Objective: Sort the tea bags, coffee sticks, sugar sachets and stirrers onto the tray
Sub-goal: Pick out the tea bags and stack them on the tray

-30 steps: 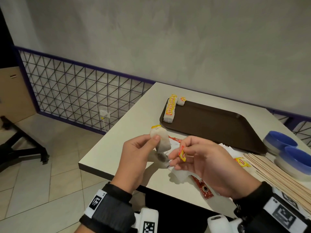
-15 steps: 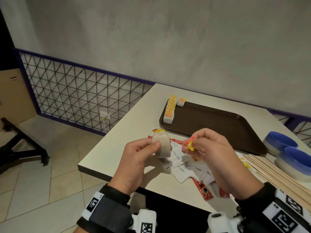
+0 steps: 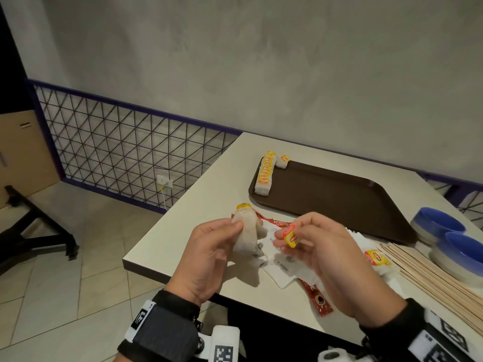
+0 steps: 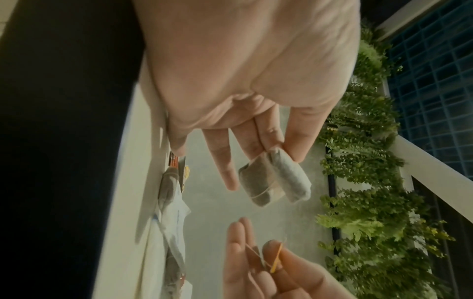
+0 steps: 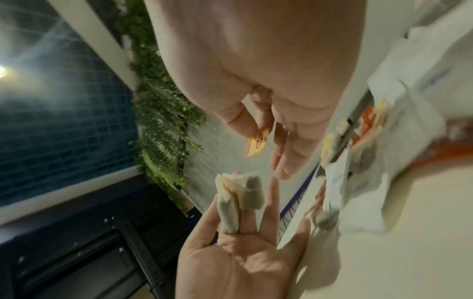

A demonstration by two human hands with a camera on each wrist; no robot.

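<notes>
My left hand (image 3: 222, 239) pinches a white tea bag (image 3: 245, 235) between thumb and fingers, above the table's near-left corner; the left wrist view shows the same tea bag (image 4: 275, 176). My right hand (image 3: 292, 240) pinches that bag's yellow-red tag (image 3: 290, 235), seen as the tag (image 5: 257, 144) in the right wrist view. A brown tray (image 3: 339, 199) lies further back, with a row of tea bags (image 3: 265, 173) along its left edge. Loose sugar sachets (image 3: 283, 267), red coffee sticks (image 3: 317, 299) and another tea bag (image 3: 376, 259) lie under my hands. Wooden stirrers (image 3: 428, 273) lie at the right.
Two blue bowls (image 3: 460, 246) stand at the table's right edge beside the stirrers. The table's front edge (image 3: 146, 265) drops to a tiled floor on the left. A wire-mesh railing (image 3: 125, 152) and a grey wall stand behind.
My right hand has lifted the tag up and away from the bag. The left hand with the tea bag rose slightly.
</notes>
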